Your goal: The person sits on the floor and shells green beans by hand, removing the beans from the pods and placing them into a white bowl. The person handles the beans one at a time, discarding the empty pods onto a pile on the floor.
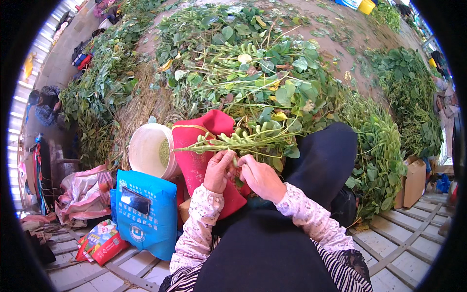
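Note:
A leafy soybean stalk with green pods [233, 140] lies across the lap over a red cloth [189, 157]. My left hand [219, 169] is just below the stalk, with a green pod [234, 160] pinched at its fingertips. Close on its right, my right hand [261, 179] has its fingers bent at the same pod; whether they grip it is hidden. A white plastic bucket [146, 151] tilts at the left, with small green beans [164, 152] inside. Beyond the knees spreads a large heap of soybean plants [248, 73].
Left of the lap stand a blue bag [146, 233] with a phone [135, 200] on it and a red packet [104, 242]. A cardboard box [414, 182] is at the right. Another person [45, 106] sits at the far left beside more plants.

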`<control>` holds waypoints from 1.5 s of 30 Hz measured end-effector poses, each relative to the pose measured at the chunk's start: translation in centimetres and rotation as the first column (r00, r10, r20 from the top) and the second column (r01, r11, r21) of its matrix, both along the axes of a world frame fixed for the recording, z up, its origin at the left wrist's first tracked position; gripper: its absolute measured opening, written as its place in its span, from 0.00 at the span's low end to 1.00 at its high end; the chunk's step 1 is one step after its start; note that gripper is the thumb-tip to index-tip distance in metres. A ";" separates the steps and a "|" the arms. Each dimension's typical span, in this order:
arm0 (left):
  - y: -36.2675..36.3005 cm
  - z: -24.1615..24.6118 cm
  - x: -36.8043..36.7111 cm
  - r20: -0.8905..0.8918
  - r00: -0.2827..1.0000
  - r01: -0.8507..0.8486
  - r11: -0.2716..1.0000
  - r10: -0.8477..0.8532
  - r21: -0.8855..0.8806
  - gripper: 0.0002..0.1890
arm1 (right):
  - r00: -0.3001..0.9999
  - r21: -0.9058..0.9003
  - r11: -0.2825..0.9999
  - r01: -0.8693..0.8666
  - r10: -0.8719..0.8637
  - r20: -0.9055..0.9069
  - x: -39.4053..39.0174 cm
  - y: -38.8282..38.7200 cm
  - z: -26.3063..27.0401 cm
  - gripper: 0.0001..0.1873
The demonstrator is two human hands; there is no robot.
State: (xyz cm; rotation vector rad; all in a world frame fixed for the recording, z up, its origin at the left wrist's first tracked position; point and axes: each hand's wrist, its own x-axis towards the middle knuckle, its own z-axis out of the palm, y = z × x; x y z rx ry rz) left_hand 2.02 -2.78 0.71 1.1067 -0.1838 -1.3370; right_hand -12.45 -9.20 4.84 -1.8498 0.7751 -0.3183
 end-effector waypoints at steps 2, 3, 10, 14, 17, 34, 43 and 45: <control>0.3 -0.3 0.3 0.066 0.998 0.007 1.000 -0.007 0.002 0.05 | 0.998 0.115 0.993 -0.005 -0.002 0.061 0.6 -0.1 -0.8 0.10; 0.4 -0.4 0.4 0.098 0.995 0.009 1.000 -0.009 0.002 0.05 | 0.996 0.170 0.985 -0.011 -0.005 0.090 0.8 -0.2 -0.9 0.10; 0.5 0.1 -0.6 0.100 0.994 -0.037 0.999 0.039 -0.015 0.07 | 0.999 0.162 0.987 -0.018 0.010 0.048 1.4 0.2 -2.9 0.08; 0.2 1.2 -1.5 0.164 0.984 -0.072 0.996 0.063 0.047 0.07 | 0.998 0.124 0.992 -0.005 -0.004 0.070 1.6 0.5 -3.9 0.07; 0.3 1.2 -1.7 0.245 0.967 -0.087 0.994 0.069 0.064 0.07 | 0.999 0.098 0.995 -0.002 -0.002 0.046 1.8 0.7 -4.1 0.07; 2.7 -0.6 0.6 0.166 0.946 0.280 0.960 -0.279 0.018 0.09 | 0.995 0.034 0.996 -0.087 0.088 -0.045 0.7 -0.2 -3.5 0.09; 3.2 -1.7 0.2 0.287 0.921 0.276 0.961 -0.262 -0.006 0.10 | 0.994 -0.425 0.904 0.043 -0.081 -0.071 4.4 -1.6 -0.6 0.14; 2.8 -1.5 0.4 0.380 0.893 0.279 0.959 -0.240 -0.052 0.10 | 0.999 -0.401 0.916 0.024 -0.013 0.031 4.6 -2.3 -1.2 0.12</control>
